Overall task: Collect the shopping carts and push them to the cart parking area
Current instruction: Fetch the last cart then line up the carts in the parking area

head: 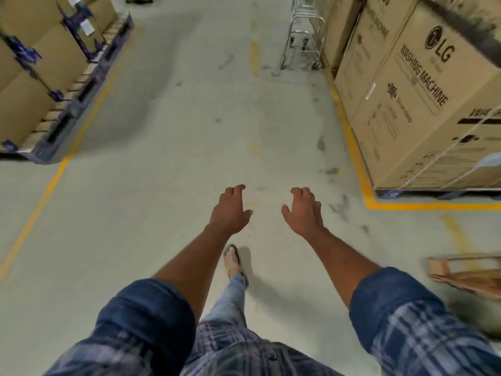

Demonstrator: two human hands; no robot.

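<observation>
A silver metal shopping cart (303, 36) stands far ahead on the right side of the aisle, close to the stacked boxes; only its lower frame and wheels show. My left hand (230, 210) and my right hand (303, 210) are stretched out in front of me over the bare floor, palms down, fingers loosely curled, holding nothing. Both hands are well short of the cart. One foot in a sandal (233, 260) is stepping forward below my hands.
Large washing-machine cartons (412, 99) on a pallet line the right side behind a yellow floor line (352, 147). Cartons on blue pallets (48, 85) line the left. A wooden pallet piece (466, 275) lies at the right edge. The concrete aisle (206, 126) runs ahead.
</observation>
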